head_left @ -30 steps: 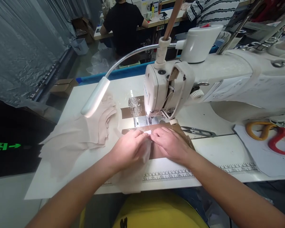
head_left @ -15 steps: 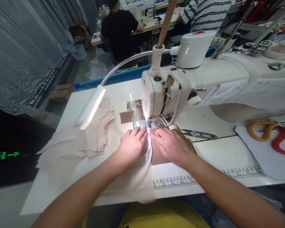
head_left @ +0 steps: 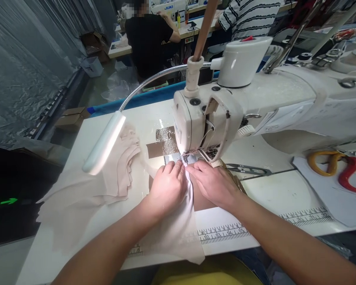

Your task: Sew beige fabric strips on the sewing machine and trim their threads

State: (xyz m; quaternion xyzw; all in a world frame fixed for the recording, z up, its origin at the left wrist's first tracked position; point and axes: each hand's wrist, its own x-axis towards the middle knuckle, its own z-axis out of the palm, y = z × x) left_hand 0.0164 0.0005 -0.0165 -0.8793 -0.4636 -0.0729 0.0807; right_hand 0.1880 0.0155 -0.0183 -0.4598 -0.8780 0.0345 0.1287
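Observation:
A thin, pale pink piece of fabric runs from under the needle area of the sewing machine down over the table's front edge. My left hand rests on it, fingers close together and pressing the cloth just in front of the presser foot. Opposite, my right hand pinches the fabric's right edge with thumb and forefinger; its other fingers are curled. Both sets of fingertips nearly meet beside the foot. Gathered folds lie between the hands. The exact grip under the left fingers is hidden.
Left of the machine lies a pile of pale cut pieces below a lit lamp. Thread snips lie right of my right hand. Scissors rest on white paper. A ruler strip follows the front edge. Co-workers sit beyond.
The view has shifted slightly. The fabric's lower end hangs a little farther right, and its folds have changed. Both hands stay by the presser foot. A co-worker's hand has risen toward the head.

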